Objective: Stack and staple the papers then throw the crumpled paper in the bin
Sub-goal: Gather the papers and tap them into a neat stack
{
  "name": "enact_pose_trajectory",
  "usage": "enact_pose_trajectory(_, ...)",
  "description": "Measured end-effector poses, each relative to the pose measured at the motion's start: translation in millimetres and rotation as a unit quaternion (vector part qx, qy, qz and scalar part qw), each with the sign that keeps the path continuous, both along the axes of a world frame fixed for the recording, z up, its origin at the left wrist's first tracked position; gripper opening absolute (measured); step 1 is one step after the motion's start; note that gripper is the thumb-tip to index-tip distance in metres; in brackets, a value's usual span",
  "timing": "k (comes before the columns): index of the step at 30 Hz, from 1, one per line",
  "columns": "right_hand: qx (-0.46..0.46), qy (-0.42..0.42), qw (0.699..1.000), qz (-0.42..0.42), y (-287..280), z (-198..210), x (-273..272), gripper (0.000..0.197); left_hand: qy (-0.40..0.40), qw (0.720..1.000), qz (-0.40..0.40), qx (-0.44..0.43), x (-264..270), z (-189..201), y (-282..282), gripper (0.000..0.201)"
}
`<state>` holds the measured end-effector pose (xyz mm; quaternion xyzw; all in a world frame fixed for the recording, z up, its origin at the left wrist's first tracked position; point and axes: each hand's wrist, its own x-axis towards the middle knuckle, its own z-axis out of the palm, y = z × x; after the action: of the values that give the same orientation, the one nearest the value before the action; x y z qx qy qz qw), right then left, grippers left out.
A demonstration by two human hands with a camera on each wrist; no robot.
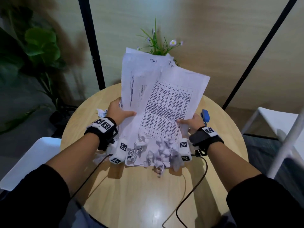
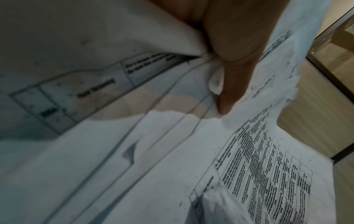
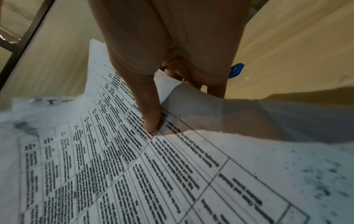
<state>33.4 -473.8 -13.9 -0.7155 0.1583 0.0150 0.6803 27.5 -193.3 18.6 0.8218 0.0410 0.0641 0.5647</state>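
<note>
I hold a loose sheaf of printed papers [image 1: 162, 96] above the centre of a round, pale wooden desk [image 1: 148, 195]. My left hand [image 1: 118, 111] grips the sheaf's left edge, thumb on top; my right hand [image 1: 190, 123] grips its lower right edge, thumb pressed on the printed table. In the left wrist view my left thumb [image 2: 235, 68] pinches several fanned, uneven sheets [image 2: 172, 151]. In the right wrist view my right thumb [image 3: 149, 106] presses the top sheet [image 3: 134, 166], with my other fingers curled beneath it.

The sheets are misaligned, their upper corners splayed toward the top centre of the head view. Below them, at mid-frame, lies a heap of crumpled paper [image 1: 158, 152], partly under the sheaf and between my wrists. Another crumpled piece [image 1: 102, 112] peeks out left of my left hand. A blue stapler [image 1: 205, 116] is half hidden behind my right hand, near the desk's right edge. The lower desk is bare wood with two cables [image 1: 189, 191].

A flowering plant [image 1: 158, 45] rises behind the papers. White chairs [image 1: 276, 122] stand at right and lower left; a leafy plant [image 1: 37, 46] is at upper left. I see no bin in any view.
</note>
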Motion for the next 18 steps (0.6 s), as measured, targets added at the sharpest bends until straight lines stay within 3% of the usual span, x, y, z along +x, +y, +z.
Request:
enact_pose_trajectory(6, 0.015, -0.018, 1.000, -0.007, -3.1, 16.3, 8.8, 0.054, -0.032, 0.996, -0.016, -0.083, -8.2, 16.8, -0.6, 0.049)
enact_pose_trajectory(8, 0.040, -0.032, 0.999, -0.002, -2.1, 30.5, 4.9, 0.036, -0.040, 0.992, -0.036, -0.111, -11.2, 24.5, 0.6, 0.050)
enact_pose_trajectory(12, 0.089, -0.052, 0.994, 0.024, -1.6, 63.9, -6.0, 0.025, -0.068, 0.989, -0.056, -0.119, -17.3, 48.2, 3.6, 0.047)
enact_pose_trajectory(13, 0.097, -0.052, 0.993, 0.035, -0.5, 71.7, -9.7, 0.031, -0.077, 0.989, -0.063, -0.112, -18.4, 53.4, 4.4, 0.047)
enact_pose_trajectory(15, 0.105, -0.057, 0.991, 0.054, 2.3, 85.7, -14.8, 0.075, -0.099, 0.987, -0.072, -0.107, -24.1, 62.8, 6.3, 0.046)
enact_pose_trajectory(16, 0.109, -0.076, 0.990, 0.051, 4.6, 92.9, -17.7, 0.087, -0.110, 0.986, -0.070, -0.103, -30.1, 69.7, 5.4, 0.046)
enact_pose_trajectory(18, 0.110, -0.123, 0.985, 0.058, 5.7, 104.5, -23.8, 0.086, -0.134, 0.983, -0.072, -0.104, -35.5, 79.5, 5.6, 0.048)
